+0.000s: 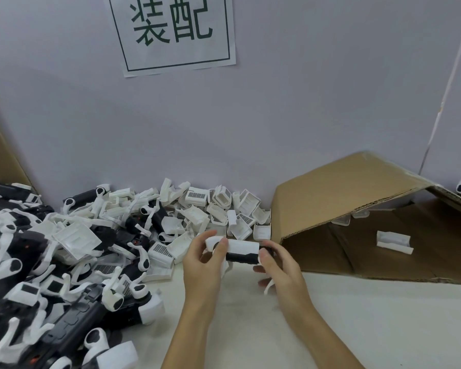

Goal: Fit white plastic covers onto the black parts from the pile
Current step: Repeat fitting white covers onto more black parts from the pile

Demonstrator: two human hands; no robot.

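Note:
Both hands hold one black part (242, 258) level above the table, with a white cover (242, 247) sitting along its top. My left hand (204, 262) grips its left end, thumb on the rounded white cap. My right hand (278, 270) grips the right end, thumb against the cover's edge. A thin white piece (268, 286) sticks out below my right fingers. The pile of black parts (51, 288) fills the left side of the table. Loose white covers (224, 209) lie heaped against the wall behind my hands.
An open cardboard box (357, 203) lies on its side at the right, with one white cover (394, 242) inside. A paper sign (171, 33) hangs on the wall. Bare white table (383, 328) stretches in front and to the right. Brown cardboard (0, 155) stands at far left.

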